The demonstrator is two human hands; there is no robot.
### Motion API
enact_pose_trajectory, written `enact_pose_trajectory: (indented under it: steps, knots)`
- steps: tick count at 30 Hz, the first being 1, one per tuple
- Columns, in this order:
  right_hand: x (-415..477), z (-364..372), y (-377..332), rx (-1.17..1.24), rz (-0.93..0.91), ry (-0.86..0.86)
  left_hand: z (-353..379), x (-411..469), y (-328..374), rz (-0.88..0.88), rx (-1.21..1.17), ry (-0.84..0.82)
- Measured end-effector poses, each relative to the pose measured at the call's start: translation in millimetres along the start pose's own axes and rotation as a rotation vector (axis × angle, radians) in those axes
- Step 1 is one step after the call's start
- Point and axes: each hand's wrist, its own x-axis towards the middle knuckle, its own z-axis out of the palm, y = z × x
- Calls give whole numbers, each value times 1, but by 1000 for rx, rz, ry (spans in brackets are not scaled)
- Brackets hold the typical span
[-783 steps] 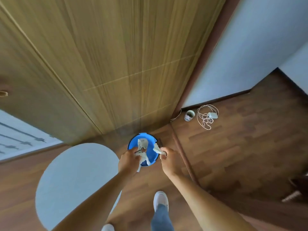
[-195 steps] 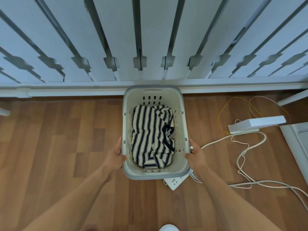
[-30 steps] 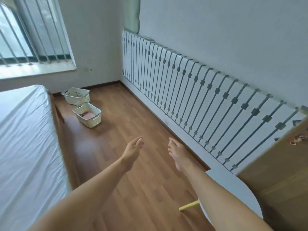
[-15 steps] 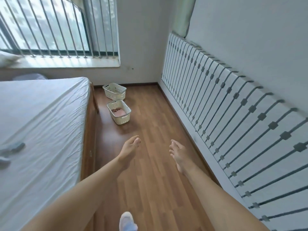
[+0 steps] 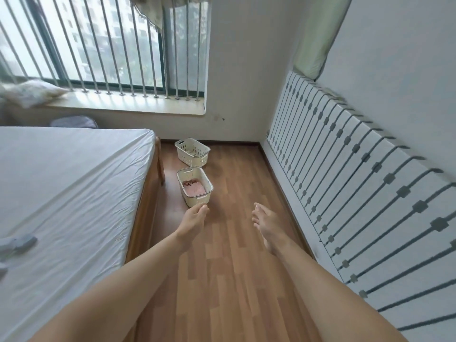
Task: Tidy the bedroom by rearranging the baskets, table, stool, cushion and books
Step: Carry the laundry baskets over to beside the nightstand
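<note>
While both arms reach forward over the wooden floor, the left hand and right hand are released, fingers straight, grasping nothing. Head view: a white basket holding pink cloth stands just beyond the left fingertips. A second basket stands farther ahead, its contents unclear. The bed lies left of the left hand. A slatted panel lies right of the right hand. The cushion on the sill is blurred, and grey objects on the bed are cut off.
</note>
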Motion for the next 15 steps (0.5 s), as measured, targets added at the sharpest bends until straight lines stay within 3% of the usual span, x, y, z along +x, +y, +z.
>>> enact_pose_trajectory:
  steps: [15]
  knots:
    - [177,36,-53,-4,51,-103,-15,164,37,-11,-2,74]
